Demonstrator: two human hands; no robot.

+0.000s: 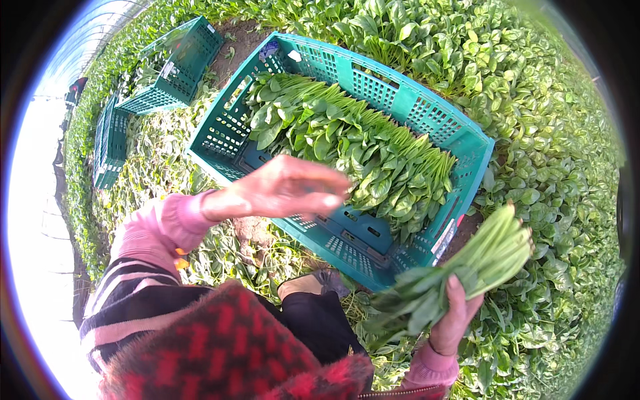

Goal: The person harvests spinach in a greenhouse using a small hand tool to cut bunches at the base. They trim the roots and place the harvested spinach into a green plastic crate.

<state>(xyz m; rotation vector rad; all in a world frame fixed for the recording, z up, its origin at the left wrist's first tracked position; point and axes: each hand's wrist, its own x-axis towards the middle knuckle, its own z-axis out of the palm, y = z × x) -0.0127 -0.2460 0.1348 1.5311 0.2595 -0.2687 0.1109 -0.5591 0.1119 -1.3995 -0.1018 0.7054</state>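
My right hand grips a bunch of spinach by its leaves and lower stems, with the cut stem ends up and to the right. It is just outside the near right corner of a green plastic crate. My left hand, blurred and holding nothing, hovers over the crate's near long wall with its fingers apart. Bunches of spinach lie in a packed row in the crate, stems towards the far wall, leaves towards me. The crate's blue-green floor shows along the near side.
Another green crate with some greens in it stands at the upper left, beside stacked crates. Growing leafy plants border the crate at the top and right. Loose leaves cover the ground at left. My shoe is near the crate.
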